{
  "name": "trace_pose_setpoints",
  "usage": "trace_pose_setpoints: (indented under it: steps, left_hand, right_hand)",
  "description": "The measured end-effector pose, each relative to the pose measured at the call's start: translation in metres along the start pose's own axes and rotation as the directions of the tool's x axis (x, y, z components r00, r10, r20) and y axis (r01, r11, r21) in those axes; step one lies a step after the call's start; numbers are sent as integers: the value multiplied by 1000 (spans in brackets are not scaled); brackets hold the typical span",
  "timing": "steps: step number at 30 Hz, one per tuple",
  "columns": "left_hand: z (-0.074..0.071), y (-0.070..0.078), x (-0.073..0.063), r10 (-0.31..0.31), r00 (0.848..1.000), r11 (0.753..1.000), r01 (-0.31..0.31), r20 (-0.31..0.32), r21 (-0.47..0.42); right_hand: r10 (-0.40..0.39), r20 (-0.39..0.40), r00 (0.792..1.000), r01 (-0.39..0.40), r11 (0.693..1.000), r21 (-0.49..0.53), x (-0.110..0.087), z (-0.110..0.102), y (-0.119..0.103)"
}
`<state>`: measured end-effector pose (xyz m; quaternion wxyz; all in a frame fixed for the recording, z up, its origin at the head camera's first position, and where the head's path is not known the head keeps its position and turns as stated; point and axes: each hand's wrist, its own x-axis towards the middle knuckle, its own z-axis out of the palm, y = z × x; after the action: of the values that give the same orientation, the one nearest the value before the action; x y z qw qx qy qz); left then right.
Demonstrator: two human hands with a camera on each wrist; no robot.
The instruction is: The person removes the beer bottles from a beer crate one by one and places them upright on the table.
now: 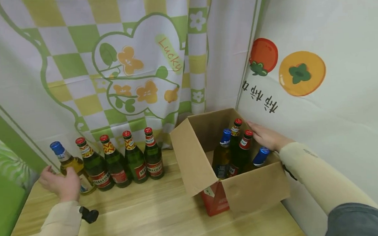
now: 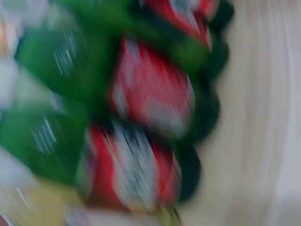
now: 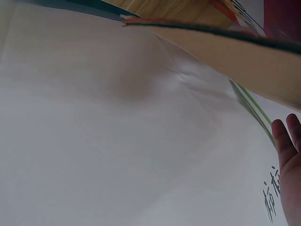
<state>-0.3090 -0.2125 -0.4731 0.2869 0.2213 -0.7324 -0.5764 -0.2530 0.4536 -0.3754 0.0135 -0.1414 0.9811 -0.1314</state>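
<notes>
My left hand (image 1: 62,183) is at a clear-yellow beer bottle (image 1: 72,165) with a blue cap, thumb and fingers spread at its near side. This bottle stands at the left end of a row of green beer bottles (image 1: 116,168) with red caps and red labels. Motion blurs the left wrist view, where green bottles (image 2: 150,89) fill most of the frame. My right hand (image 1: 267,137) lies along the far right side of an open cardboard box (image 1: 194,158), fingers straight. In the right wrist view, part of that hand (image 3: 291,174) shows below a box flap (image 3: 225,59).
Inside the box stand two blue-capped bottles (image 1: 222,155) and two red-capped bottles (image 1: 243,147). The box's front flaps (image 1: 257,189) hang outward over the wooden table (image 1: 142,213). A checked curtain (image 1: 115,57) hangs behind, and a white printed cloth (image 1: 342,99) at the right.
</notes>
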Motion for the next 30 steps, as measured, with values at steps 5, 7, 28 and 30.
trace_pose_setpoints:
  steps: [5,7,28,30]
  left_hand:
    - [44,75,-52,442,897,868,-426,7,-256]
    - [61,108,-77,591,798,781,-528,120,-335]
    - [242,227,-249,104,252,982,-180,962,-59]
    - [253,218,-255,48,245,985,-170,968,-6]
  right_hand:
    - [-5,-8,1000,5,1000,3,-2,-1,4]
    - [0,-8,1000,0,1000,3,-3,-2,4]
    - [17,-23,1000,-16,999,35,-2,-1,2]
    - [13,-35,999,-12,999,33,-2,0,1]
